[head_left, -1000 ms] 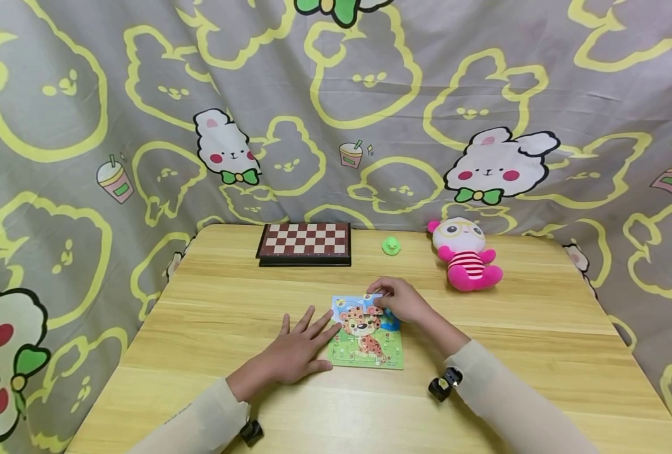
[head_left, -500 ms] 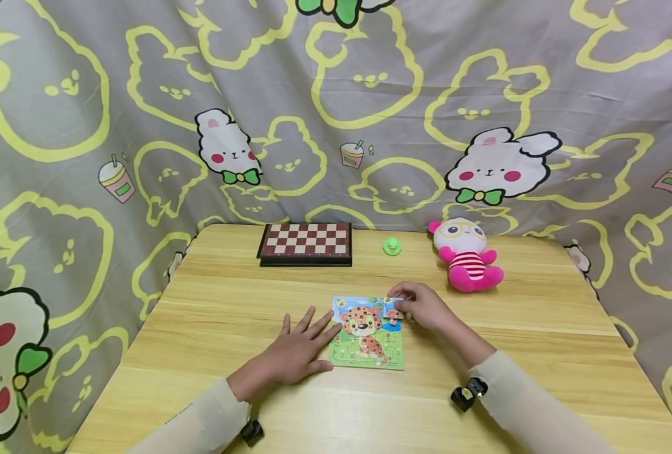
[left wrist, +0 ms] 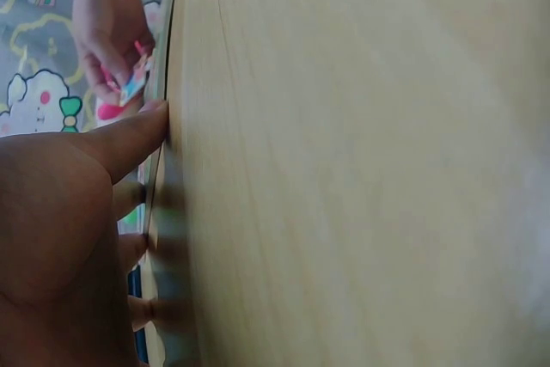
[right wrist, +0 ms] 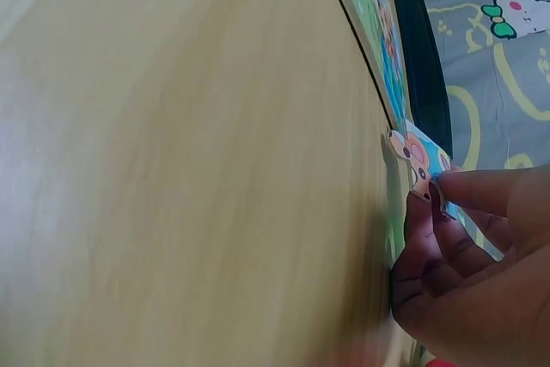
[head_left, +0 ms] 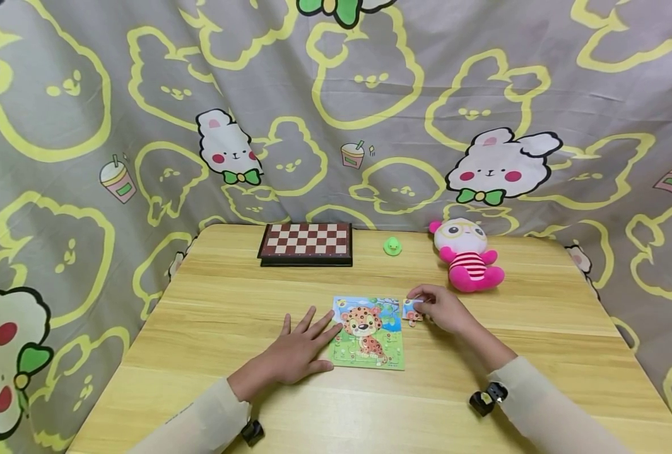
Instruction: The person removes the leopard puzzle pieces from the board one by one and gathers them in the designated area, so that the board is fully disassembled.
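Note:
A square jigsaw puzzle with a spotted leopard cub on grass lies flat on the table in the head view. My left hand is spread beside it, fingertips on its left edge; in the left wrist view the thumb touches the board's edge. Just off the puzzle's upper right side, my right hand pinches a puzzle piece with blue sky and an orange ear. The right wrist view shows the piece tilted between thumb and fingers, close to the tabletop.
Along the back of the wooden table stand a folded chessboard, a small green rubber duck and a pink-and-white plush toy. A grey cartoon-print curtain hangs behind them.
My right hand has carried the pinched puzzle piece rightward, from over the top of the puzzle to just beyond its right edge. The left hand has stayed in place.

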Demonstrator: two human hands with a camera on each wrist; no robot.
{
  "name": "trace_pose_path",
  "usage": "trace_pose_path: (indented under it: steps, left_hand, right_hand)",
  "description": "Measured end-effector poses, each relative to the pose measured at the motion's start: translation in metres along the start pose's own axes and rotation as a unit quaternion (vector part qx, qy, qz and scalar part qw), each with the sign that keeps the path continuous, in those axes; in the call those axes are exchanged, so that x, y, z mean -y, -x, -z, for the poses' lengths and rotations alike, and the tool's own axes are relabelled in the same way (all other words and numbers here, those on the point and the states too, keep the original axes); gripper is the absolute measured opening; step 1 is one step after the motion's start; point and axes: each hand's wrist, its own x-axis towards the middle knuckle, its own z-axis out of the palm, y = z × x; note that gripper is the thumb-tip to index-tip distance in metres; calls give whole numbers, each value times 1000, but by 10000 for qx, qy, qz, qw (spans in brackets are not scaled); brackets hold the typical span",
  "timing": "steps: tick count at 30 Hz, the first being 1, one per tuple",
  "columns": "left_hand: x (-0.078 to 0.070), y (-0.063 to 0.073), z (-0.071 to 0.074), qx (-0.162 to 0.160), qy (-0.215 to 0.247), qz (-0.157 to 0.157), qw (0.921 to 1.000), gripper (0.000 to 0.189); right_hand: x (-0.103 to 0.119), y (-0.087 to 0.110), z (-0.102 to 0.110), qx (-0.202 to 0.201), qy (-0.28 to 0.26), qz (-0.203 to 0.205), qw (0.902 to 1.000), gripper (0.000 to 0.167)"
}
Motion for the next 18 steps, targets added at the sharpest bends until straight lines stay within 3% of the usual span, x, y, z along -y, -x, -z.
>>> trace_pose_path:
  steps: [5, 12, 18]
  left_hand:
    - [0, 1, 0, -1, -38, -2, 10000, 77]
    - [0, 1, -1, 5, 21, -48, 10000, 77]
    - [0, 1, 0, -2, 55, -49, 10000, 77]
  right_hand:
    - [-5, 1, 5, -154, 127, 33, 9998, 20]
    - [-9, 0, 5, -434, 739, 189, 9961, 16]
    - [-14, -2, 3, -429, 743, 133, 9962, 16]
